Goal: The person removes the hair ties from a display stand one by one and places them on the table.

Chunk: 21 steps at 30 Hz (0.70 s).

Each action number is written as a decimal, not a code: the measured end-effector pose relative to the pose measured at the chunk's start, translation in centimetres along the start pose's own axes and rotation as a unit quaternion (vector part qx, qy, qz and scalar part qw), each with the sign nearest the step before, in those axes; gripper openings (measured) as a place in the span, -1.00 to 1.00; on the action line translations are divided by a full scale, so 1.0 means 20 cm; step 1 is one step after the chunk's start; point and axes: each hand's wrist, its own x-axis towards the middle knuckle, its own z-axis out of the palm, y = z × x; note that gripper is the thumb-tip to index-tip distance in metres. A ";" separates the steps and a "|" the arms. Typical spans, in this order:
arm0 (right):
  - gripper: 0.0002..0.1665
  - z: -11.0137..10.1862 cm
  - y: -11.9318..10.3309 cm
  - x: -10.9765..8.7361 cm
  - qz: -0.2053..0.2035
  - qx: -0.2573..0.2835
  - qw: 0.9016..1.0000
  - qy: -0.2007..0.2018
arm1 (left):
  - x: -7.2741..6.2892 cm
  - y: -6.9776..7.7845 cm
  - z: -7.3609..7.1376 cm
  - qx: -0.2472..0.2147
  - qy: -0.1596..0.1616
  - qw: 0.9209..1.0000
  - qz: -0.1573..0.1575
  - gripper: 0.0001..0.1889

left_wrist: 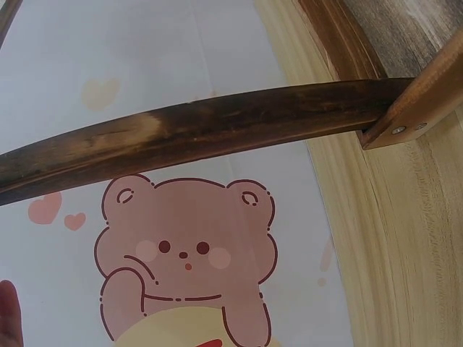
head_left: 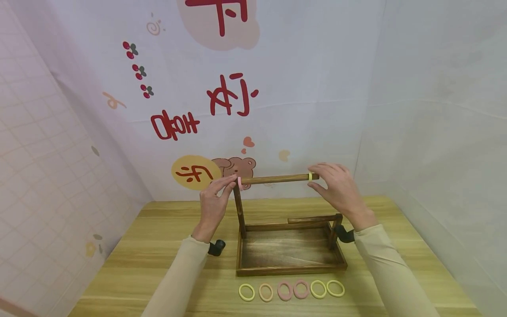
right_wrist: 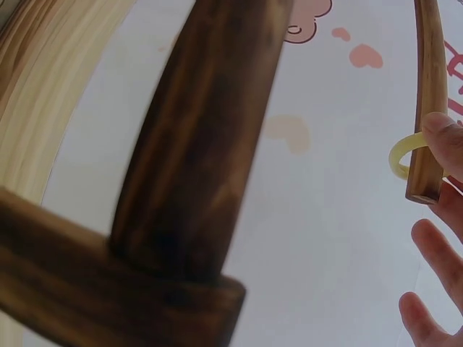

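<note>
A dark wooden rack (head_left: 293, 270) has a tall post (head_left: 240, 207) at its left, with an upper bar (head_left: 277, 179) reaching right from the post's top. My left hand (head_left: 214, 202) pinches the rack at that top corner, right beside a pink ring (head_left: 240, 183) hanging round the bar. In the left wrist view the post (left_wrist: 217, 126) crosses the picture, its top out of frame. My right hand (head_left: 338, 189) pinches a yellow ring (head_left: 310, 176) around the bar's free right end. The right wrist view shows the thumb (right_wrist: 443, 141) against this yellow ring (right_wrist: 400, 155), other fingers spread.
In front of the rack, several loose rings lie in a row, among them a yellow ring (head_left: 247, 292), an orange ring (head_left: 266, 292) and a pink ring (head_left: 284, 291). A shorter lower bar (head_left: 313, 219) juts left from the right post. Behind the table (head_left: 158, 237) hangs a printed cloth (head_left: 309, 88).
</note>
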 end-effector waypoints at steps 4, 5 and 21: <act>-0.41 -0.01 0.01 -0.01 0.003 -0.001 1.000 -0.003 | 0.00 0.00 0.00 0.004 -0.002 1.000 -0.003 -0.74; -0.41 -0.01 0.01 -0.01 0.004 -0.001 1.000 -0.003 | 0.00 0.00 0.00 0.004 -0.003 1.000 -0.005 -0.74; -0.40 -0.03 0.05 -0.03 0.005 -0.014 1.000 0.000 | 0.00 0.01 -0.01 0.008 -0.004 1.000 -0.019 -0.76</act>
